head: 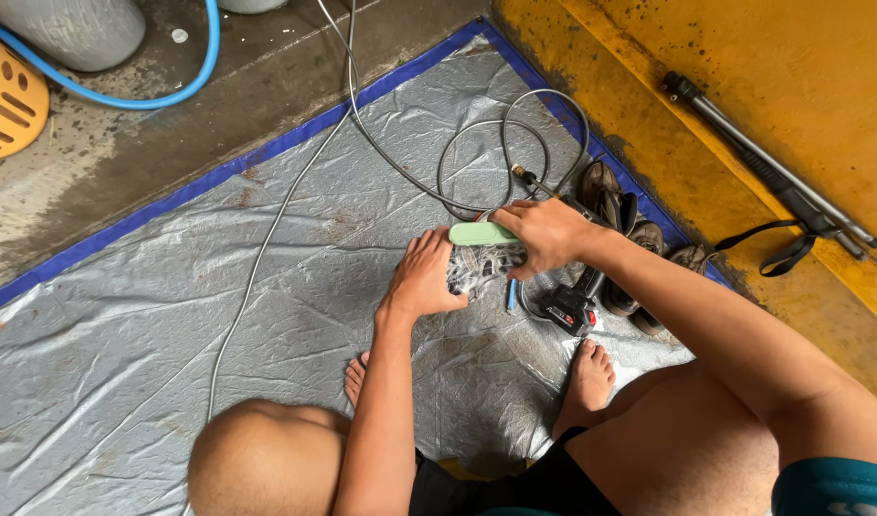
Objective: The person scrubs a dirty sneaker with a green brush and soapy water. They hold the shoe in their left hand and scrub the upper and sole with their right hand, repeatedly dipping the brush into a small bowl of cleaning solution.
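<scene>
My left hand [424, 282] presses flat on a soapy dark shoe [479, 266] to steady it on the grey tarp [171, 315], while my right hand [545, 234] grips a green brush [481, 233] across its top.

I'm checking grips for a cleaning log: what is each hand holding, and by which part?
The right hand grips a green brush by its back end. The left hand presses on the side of a soapy dark item, steadying it.
</scene>
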